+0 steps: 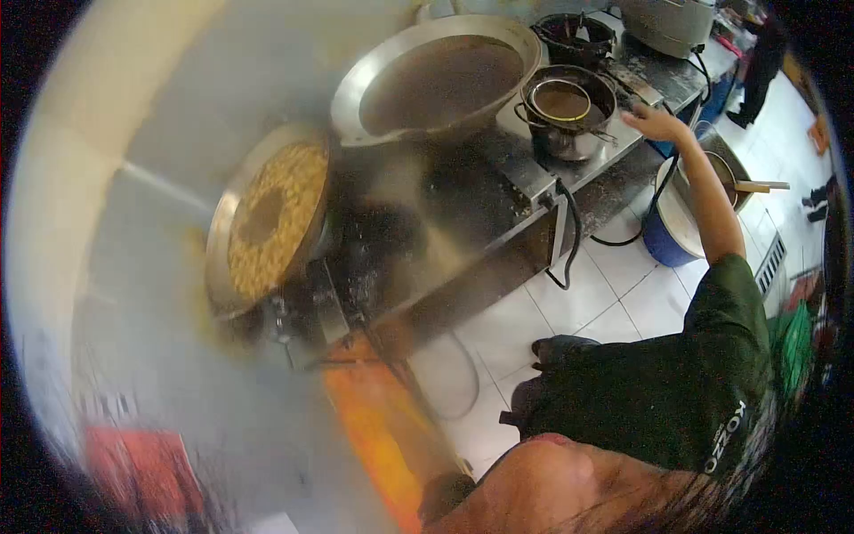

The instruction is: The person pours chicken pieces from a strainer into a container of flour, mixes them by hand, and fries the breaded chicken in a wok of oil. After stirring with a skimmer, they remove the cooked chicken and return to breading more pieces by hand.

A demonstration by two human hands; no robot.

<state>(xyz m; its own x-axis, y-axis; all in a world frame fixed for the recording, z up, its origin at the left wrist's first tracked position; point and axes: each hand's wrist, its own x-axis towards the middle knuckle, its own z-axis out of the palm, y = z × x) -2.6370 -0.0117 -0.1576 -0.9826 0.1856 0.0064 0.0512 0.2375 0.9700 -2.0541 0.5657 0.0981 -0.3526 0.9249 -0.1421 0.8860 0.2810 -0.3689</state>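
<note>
My right hand [656, 123] reaches out at the upper right, just beside a metal pot [574, 147] on the steel counter. Its fingers look stretched out and I see nothing held in them. A round strainer [562, 100] with a bright rim rests in the mouth of that pot over brown liquid. Further left stands a large wok [351, 93] filled with dark brown liquid. A second wok [222, 231] holds many pale golden pieces in bubbling oil or liquid. My left hand is out of view.
Behind the pot are a dark pan [574, 40] and a grey appliance [669, 27]. A blue bucket [669, 245] with a wooden-handled tool [756, 187] stands on the tiled floor [578, 311]. A black cable [574, 236] hangs off the counter. Steam blurs the left side. Another person's legs [763, 76] show far right.
</note>
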